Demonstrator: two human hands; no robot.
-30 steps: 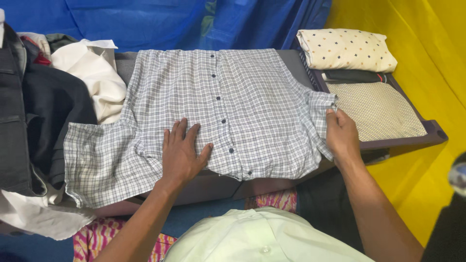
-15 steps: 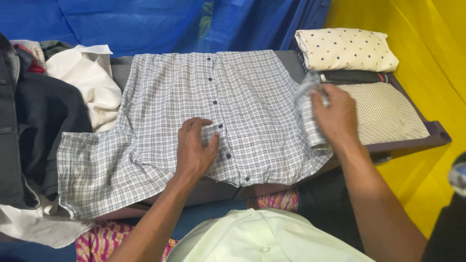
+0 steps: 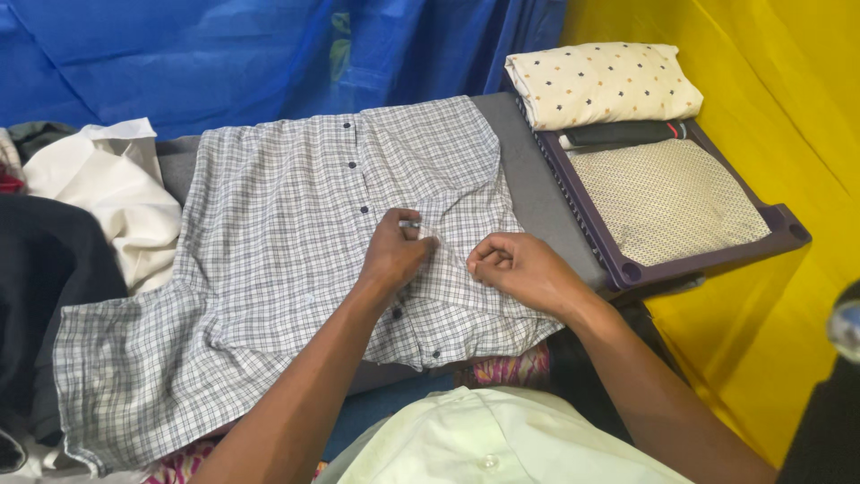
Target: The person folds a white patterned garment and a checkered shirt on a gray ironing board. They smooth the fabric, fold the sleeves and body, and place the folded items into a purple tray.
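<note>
Leftmost, well away from both hands, a heap of dark fabric is lying beside a crumpled cream-white cloth, both resting at the left end of the grey worktop. Spreading from there toward the hands, a grey-and-white checked button-front cotton shirt is lying face up on the worktop, its left sleeve hanging out toward the near left corner and its row of dark buttons running down the middle.

Next, the left hand is resting on the shirt just beside the button line, its fingers curled and pinching a fold of the checked cloth along with a small metallic-looking piece that is too small to identify. Just to its right, almost touching it, the right hand is pressing down on the shirt with its fingers clenched, gripping the right side of the shirt, which is lying doubled over toward the middle.

Farther right of that hand, a dark purple plastic folding board is sitting at the end of the worktop, carrying a beige dotted folded garment. Beyond it, a thin dark folded garment is lying under a cream folded garment with small star-like spots. Behind everything, a blue sheet is hanging at the left and a yellow sheet at the right.
</note>
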